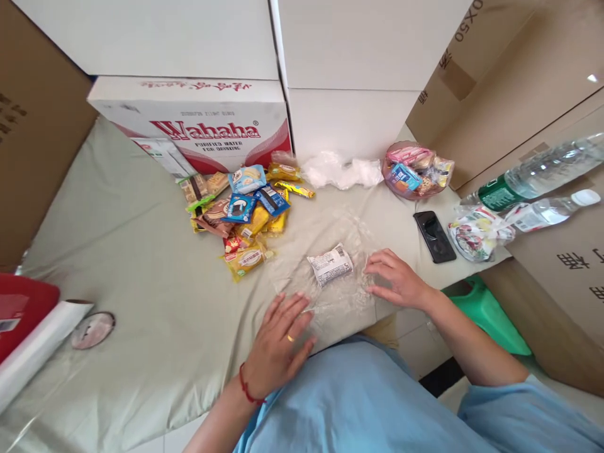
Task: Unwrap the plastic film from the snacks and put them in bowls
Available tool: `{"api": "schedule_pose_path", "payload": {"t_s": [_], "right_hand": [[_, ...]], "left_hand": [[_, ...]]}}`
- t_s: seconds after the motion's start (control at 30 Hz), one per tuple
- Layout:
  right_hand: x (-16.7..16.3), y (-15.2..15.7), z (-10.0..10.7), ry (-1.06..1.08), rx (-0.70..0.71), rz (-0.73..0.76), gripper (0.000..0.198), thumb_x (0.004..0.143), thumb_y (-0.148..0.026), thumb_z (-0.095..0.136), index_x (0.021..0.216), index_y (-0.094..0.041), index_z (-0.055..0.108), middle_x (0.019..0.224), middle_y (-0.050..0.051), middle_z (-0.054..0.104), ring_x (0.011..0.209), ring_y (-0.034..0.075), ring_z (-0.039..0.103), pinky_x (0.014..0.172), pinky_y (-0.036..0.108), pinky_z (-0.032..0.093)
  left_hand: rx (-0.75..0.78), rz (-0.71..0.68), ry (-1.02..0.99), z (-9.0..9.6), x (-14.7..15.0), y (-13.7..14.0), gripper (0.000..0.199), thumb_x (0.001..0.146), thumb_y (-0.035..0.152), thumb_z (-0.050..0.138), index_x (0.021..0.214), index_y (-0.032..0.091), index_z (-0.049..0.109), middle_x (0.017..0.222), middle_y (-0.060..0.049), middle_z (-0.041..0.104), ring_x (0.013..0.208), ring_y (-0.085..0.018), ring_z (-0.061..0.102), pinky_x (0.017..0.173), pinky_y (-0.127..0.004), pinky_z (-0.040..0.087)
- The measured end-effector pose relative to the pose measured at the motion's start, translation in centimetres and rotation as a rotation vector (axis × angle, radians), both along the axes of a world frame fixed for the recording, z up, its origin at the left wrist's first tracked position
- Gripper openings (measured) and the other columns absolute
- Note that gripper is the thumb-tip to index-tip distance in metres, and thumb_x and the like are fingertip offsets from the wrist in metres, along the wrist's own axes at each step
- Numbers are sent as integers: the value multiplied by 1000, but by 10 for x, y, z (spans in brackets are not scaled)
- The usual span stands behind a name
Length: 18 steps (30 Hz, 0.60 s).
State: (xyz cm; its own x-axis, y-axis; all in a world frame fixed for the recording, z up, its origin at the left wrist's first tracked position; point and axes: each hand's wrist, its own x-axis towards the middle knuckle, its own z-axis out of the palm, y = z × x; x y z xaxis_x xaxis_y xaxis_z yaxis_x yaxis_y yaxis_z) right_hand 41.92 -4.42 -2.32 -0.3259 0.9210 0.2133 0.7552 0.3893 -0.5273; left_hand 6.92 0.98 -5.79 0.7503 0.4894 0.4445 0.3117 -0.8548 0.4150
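Observation:
A small white snack packet (331, 265) covered in printed text lies on a sheet of clear plastic film (340, 305) near the table's front edge. My left hand (283, 340), with a ring and a red bracelet, rests palm down at the film's lower left, fingers stretched and apart. To the packet's right, my right hand (396, 280) is at the film's edge; its fingers are loosely bent, with a gap between thumb and fingertips. Neither hand touches the packet. Beyond the film to the left is a pile of wrapped snacks (252, 214).
A Wahaha carton (198, 126) stands behind the snacks. Crumpled white plastic (344, 171), a snack-filled bowl (389, 179), a phone (435, 236) and bottles (542, 179) are at the right. A white roll (42, 352) and round pinkish object (93, 330) lie left.

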Motion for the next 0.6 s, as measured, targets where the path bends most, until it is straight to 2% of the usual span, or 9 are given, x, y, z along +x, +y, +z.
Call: {"api": "schedule_pose_path", "payload": {"t_s": [0.1, 0.17, 0.23, 0.33, 0.43, 0.5, 0.6], "right_hand": [[11, -30, -18, -59, -76, 2, 42, 97, -42, 68, 134, -22, 64, 137, 17, 61, 130, 30, 54, 106, 51, 52], [14, -39, -30, -61, -63, -31, 31, 102, -36, 61, 130, -24, 68, 138, 15, 63, 131, 29, 54, 108, 52, 51], [16, -36, -35, -12, -32, -49, 25, 105, -30, 53, 121, -25, 72, 131, 13, 68, 125, 26, 58, 104, 49, 53], [19, -13, -26, 85, -52, 10, 26, 107, -30, 50, 115, -24, 74, 113, 10, 74, 107, 22, 65, 94, 41, 56], [22, 27, -9, 110, -127, 49, 29, 107, -34, 49, 114, -20, 74, 98, 8, 76, 92, 20, 68, 86, 34, 54], [22, 55, -1, 60, -217, 8, 31, 106, -34, 48, 113, -18, 74, 96, 7, 77, 87, 19, 69, 81, 30, 51], [19, 89, 9, -170, -402, -127, 28, 102, -29, 53, 116, -18, 74, 102, 7, 78, 90, 20, 70, 78, 27, 48]], "left_hand": [[-27, 7, 88, -12, -5, -10, 23, 96, 25, 64, 118, 19, 63, 140, -16, 66, 144, -32, 51, 121, -55, 38], [-45, 66, 90, -18, -5, -7, 12, 99, 20, 58, 109, 21, 65, 133, -13, 70, 139, -30, 57, 117, -52, 42], [-123, 87, 66, -17, -4, 4, 16, 102, 18, 50, 105, 22, 65, 121, -8, 76, 128, -25, 65, 110, -45, 48], [-350, 181, 78, 0, -2, 31, 21, 105, 31, 45, 105, 23, 64, 101, -4, 78, 99, -20, 74, 87, -33, 55], [-513, 346, 132, 15, 6, 66, 32, 102, 46, 43, 94, 22, 64, 84, -2, 74, 76, -20, 70, 71, -30, 52], [-530, 444, 196, 17, 14, 87, 34, 96, 48, 44, 91, 22, 64, 76, -3, 71, 69, -21, 66, 68, -32, 50], [-487, 601, 242, 11, 23, 105, 29, 89, 44, 48, 91, 21, 64, 80, -5, 70, 73, -23, 66, 70, -34, 50]]}}
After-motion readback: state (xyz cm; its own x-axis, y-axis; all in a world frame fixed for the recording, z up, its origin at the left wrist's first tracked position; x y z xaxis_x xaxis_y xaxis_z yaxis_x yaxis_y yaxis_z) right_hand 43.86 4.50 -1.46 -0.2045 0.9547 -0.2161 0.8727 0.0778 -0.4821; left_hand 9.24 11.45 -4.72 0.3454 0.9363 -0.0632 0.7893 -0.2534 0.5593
